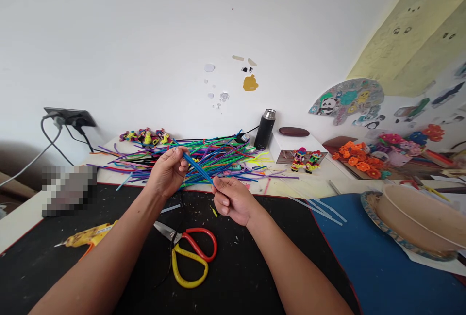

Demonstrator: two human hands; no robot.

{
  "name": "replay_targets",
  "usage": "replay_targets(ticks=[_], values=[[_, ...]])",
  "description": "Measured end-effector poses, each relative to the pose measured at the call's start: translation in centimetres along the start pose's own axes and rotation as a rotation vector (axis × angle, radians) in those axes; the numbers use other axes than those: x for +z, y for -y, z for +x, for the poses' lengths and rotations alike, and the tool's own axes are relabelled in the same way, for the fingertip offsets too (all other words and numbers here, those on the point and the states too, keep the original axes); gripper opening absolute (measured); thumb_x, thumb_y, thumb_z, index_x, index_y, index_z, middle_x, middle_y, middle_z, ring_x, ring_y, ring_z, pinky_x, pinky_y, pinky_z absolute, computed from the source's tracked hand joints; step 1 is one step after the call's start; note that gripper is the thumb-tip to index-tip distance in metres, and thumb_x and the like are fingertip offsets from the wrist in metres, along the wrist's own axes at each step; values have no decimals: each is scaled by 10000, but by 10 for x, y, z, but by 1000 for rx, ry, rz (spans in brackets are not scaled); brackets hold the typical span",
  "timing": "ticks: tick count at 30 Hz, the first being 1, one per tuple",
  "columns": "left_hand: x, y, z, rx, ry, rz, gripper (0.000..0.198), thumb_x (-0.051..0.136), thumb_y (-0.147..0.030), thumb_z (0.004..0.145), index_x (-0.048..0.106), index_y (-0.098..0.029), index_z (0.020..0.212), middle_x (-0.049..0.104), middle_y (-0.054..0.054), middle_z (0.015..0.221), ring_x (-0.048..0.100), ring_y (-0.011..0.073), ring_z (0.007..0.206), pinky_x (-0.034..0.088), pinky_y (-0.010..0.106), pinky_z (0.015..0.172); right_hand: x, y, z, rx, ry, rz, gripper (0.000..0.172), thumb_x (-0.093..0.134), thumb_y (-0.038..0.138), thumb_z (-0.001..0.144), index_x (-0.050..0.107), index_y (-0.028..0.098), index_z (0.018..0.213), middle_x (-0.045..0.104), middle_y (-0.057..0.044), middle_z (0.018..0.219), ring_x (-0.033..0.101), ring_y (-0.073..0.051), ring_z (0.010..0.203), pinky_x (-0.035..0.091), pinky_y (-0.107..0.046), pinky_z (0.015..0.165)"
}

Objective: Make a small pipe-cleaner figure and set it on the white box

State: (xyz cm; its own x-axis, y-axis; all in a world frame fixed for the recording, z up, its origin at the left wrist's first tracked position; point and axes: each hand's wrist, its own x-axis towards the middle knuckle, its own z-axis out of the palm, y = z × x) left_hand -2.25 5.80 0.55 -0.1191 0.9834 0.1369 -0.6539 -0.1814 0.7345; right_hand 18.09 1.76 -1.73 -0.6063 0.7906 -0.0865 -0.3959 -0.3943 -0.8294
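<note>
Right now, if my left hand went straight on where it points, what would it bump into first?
Probably the messy heap of long, thin, multicoloured craft stems beyond your left hand. Depth is unclear, so the hand might pass above them.

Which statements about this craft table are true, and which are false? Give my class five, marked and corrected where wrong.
1. The left hand and right hand both hold the blue stems. True.
2. The scissors have two red handle loops. False: one loop of the scissors is red, the other yellow.
3. A dark bottle with a silver cap stands beside the white box. True.
4. The yellow glue gun is on top of the white box. False: the yellow glue gun is on the black mat.
5. A dark red case lies on top of the white box. True.
</note>
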Motion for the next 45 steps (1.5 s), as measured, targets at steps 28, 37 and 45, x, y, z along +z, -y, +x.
replay_targets(ticks=[28,37,45], values=[[-5,1,4,59,-50,54,399,1033,-276,543,763,-101,778,686,-22,724,583,33,504,475,106,431,-1,-3,3,-37,-22,-65,537,794,674,808,681,150,783,534,64,482,481,-88,367,289,-202,349],[-4,1,4,59,-47,67,400,1032,-275,541,766,-96,779,668,-24,685,583,39,503,470,109,432,-1,-2,2,-43,-30,-64,564,771,711,805,691,154,820,555,57,500,488,-90,365,287,-201,347],[0,1,3,50,-71,66,419,1047,-283,488,765,-108,744,686,-21,716,571,35,507,449,115,414,-1,-2,2,-54,-55,-9,514,850,644,756,655,169,749,513,79,478,460,-78,369,286,-205,369]])
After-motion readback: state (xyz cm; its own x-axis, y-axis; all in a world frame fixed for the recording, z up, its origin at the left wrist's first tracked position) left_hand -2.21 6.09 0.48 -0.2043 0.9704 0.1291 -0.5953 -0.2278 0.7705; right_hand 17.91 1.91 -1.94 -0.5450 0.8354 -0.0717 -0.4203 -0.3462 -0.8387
